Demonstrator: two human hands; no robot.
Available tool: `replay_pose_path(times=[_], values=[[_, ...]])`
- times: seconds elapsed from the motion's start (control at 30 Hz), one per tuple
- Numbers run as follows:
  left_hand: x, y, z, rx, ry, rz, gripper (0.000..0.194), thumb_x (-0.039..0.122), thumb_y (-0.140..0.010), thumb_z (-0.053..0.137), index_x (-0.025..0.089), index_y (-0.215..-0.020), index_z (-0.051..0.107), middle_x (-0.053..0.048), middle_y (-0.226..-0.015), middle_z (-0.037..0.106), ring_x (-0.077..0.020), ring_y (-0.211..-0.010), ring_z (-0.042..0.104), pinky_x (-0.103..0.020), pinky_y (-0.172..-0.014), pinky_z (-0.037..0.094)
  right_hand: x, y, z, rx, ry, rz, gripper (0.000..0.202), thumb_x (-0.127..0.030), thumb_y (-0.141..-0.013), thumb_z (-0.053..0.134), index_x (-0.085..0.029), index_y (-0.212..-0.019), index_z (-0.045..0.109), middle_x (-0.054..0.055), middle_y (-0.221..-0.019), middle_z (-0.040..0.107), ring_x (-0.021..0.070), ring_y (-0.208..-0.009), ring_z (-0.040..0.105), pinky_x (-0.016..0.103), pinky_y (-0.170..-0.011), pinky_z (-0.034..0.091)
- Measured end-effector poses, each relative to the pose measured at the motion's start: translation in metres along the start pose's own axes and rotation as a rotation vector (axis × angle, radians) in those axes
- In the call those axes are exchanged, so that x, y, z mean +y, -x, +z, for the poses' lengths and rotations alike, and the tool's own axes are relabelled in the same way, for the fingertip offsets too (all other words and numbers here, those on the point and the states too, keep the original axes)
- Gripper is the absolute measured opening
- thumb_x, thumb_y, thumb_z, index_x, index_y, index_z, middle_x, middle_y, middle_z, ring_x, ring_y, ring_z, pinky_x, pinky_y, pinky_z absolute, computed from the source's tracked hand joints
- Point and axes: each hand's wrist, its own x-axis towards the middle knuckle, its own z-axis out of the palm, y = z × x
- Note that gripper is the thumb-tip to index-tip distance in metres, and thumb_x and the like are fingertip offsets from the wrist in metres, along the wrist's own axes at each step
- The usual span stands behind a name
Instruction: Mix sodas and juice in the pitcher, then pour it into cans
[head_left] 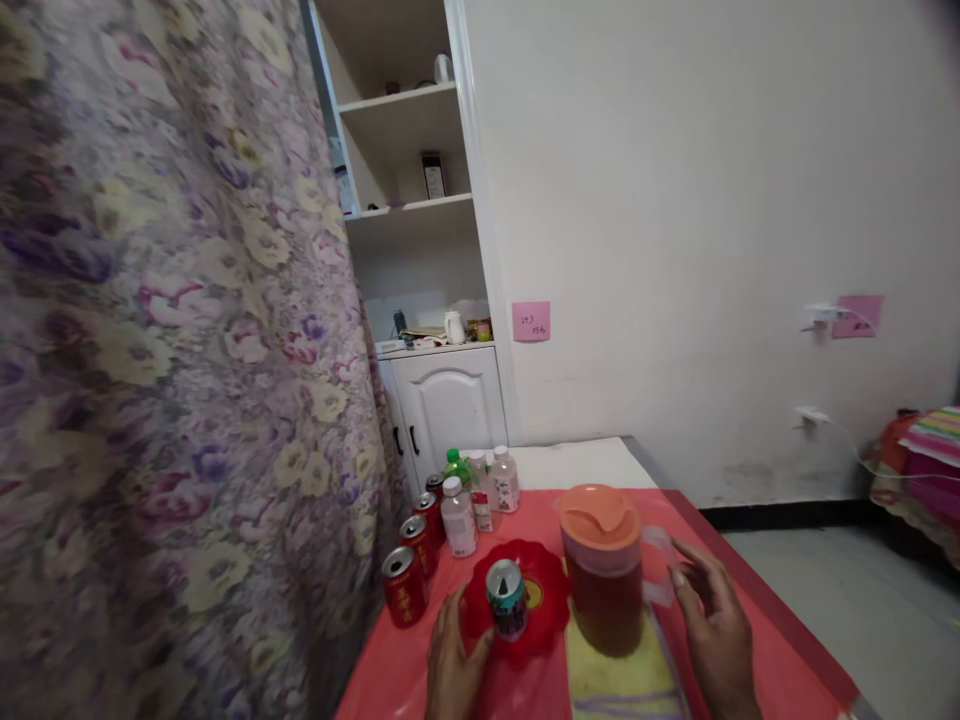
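Observation:
A small teal-and-dark drink can (508, 600) stands upright on a red scalloped plate (551, 625). My left hand (456, 655) is at the plate's left edge, thumb and fingers apart, with the thumb close to the can. Right of the plate is a clear pitcher (604, 595) with an orange lid (600, 518) and a dark reddish-brown liquid inside. It rests on a yellow cloth (622, 680). Beside the pitcher's clear handle (660, 568) is my right hand (716, 625), its fingers parted and the tips at the handle's outer edge; whether they touch is unclear.
Several red cans (405, 590) line the table's left side. Plastic bottles (459, 520), one with a green cap, stand behind the plate. The red tablecloth (750, 590) covers the table. A floral curtain (225, 400) hangs close on the left; a shelf cabinet (450, 400) is behind.

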Motion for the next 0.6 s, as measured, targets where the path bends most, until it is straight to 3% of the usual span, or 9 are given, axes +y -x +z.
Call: replay_pose_path(times=[0.1, 0.23, 0.43, 0.6], values=[[-0.005, 0.003, -0.011, -0.03, 0.009, 0.051, 0.07, 0.047, -0.075, 0.054, 0.003, -0.13, 0.055, -0.026, -0.143, 0.055, -0.0376, -0.137, 0.048, -0.053, -0.116, 0.037, 0.001, -0.001, 0.001, 0.01, 0.026, -0.018, 0.049, -0.056, -0.083, 0.054, -0.021, -0.117, 0.061, 0.009, -0.115, 0.063, 0.0265, -0.098, 0.059, 0.041, -0.085, 0.048], [-0.017, 0.006, -0.023, -0.031, 0.028, 0.103, 0.049, 0.043, -0.075, 0.056, 0.014, -0.114, 0.066, -0.02, -0.129, 0.068, -0.0349, -0.125, 0.06, -0.052, -0.11, 0.045, 0.004, -0.002, 0.002, 0.015, 0.059, -0.02, 0.048, -0.056, -0.084, 0.053, -0.022, -0.117, 0.061, 0.009, -0.113, 0.063, 0.026, -0.096, 0.059, 0.04, -0.081, 0.048], [-0.044, 0.007, -0.025, -0.093, 0.022, 0.101, 0.044, 0.045, -0.073, 0.062, 0.022, -0.109, 0.072, -0.014, -0.126, 0.072, -0.0326, -0.124, 0.063, -0.048, -0.11, 0.047, 0.011, -0.002, 0.004, 0.032, 0.098, -0.009, 0.051, -0.059, -0.083, 0.055, -0.022, -0.117, 0.062, 0.009, -0.113, 0.064, 0.0266, -0.096, 0.06, 0.04, -0.08, 0.049], [-0.035, -0.008, -0.023, -0.162, 0.032, 0.121, 0.046, 0.047, -0.073, 0.062, 0.024, -0.112, 0.072, -0.011, -0.13, 0.071, -0.0315, -0.128, 0.06, -0.047, -0.113, 0.045, 0.016, 0.001, 0.004, 0.041, 0.103, 0.038, 0.054, -0.062, -0.081, 0.057, -0.022, -0.117, 0.061, 0.009, -0.118, 0.064, 0.0284, -0.101, 0.06, 0.043, -0.086, 0.049]])
